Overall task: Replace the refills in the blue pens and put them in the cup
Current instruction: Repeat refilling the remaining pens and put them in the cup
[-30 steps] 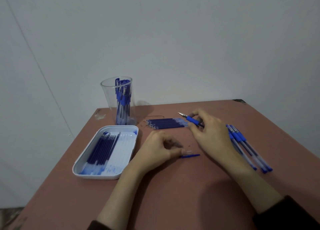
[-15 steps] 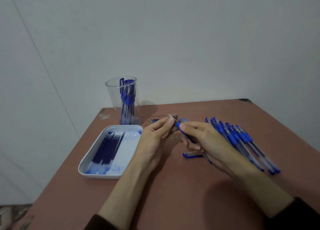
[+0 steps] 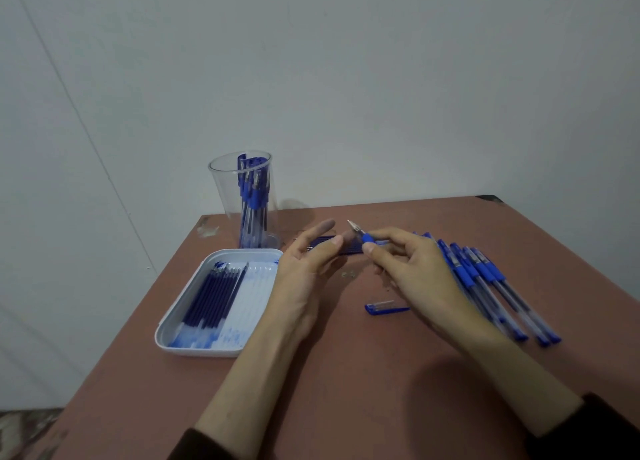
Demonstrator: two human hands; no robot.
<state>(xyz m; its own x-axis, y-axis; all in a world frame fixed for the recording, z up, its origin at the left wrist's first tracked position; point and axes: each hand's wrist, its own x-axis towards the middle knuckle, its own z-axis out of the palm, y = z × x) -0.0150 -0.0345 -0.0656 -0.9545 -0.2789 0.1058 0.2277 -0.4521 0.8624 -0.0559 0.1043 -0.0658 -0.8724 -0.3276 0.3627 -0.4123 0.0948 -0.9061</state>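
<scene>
Pinching one pen in the right hand, left hand loose and empty; one cap lies near, roughly six pens right, one cup far left.

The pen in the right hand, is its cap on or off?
Off. The pen in the right hand shows its bare metal tip, and a blue cap lies on the table nearby.

Dim, flat, bluish light. A soft shadow darkens the table nearer the camera than the fingers. The fingertips of the left hand are smeared with blur; far left of them, the wall seam leans.
</scene>
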